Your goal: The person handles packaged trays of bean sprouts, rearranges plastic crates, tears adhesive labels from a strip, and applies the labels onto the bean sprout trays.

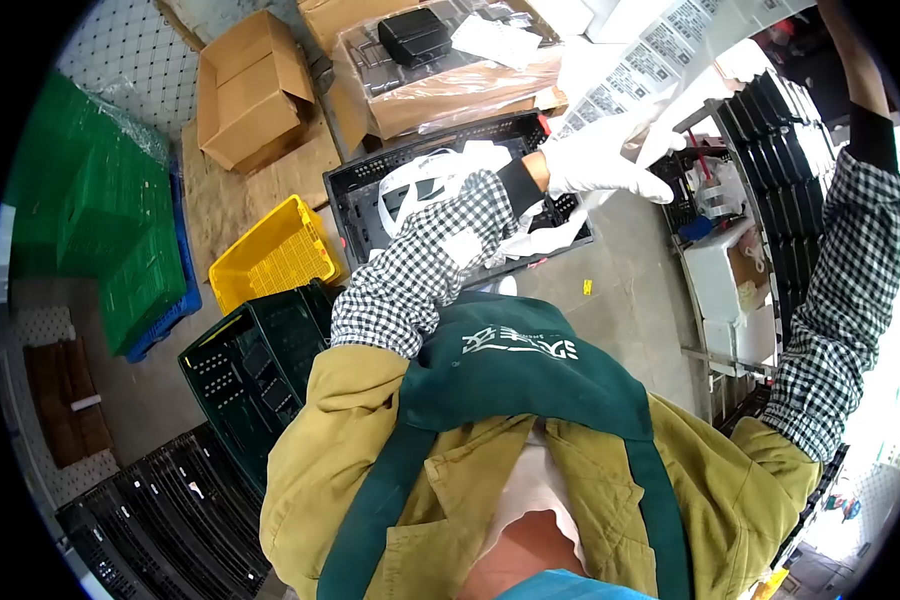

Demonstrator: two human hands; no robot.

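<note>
My left hand, in a white glove, reaches over a black crate. Its thumb and a finger point right, against a long white strip of printed labels that the hand appears to grip. White backing strip hangs below the glove, over the crate's right end. My right arm is raised to the upper right; the hand is cut off at the frame's top edge, close to where the label strip runs out. Loops of white strip lie inside the crate.
A yellow basket and a dark green crate stand to the left. Behind are an open cardboard box and a wrapped carton with black trays. Green crates are stacked far left. A rack with black trays stands right.
</note>
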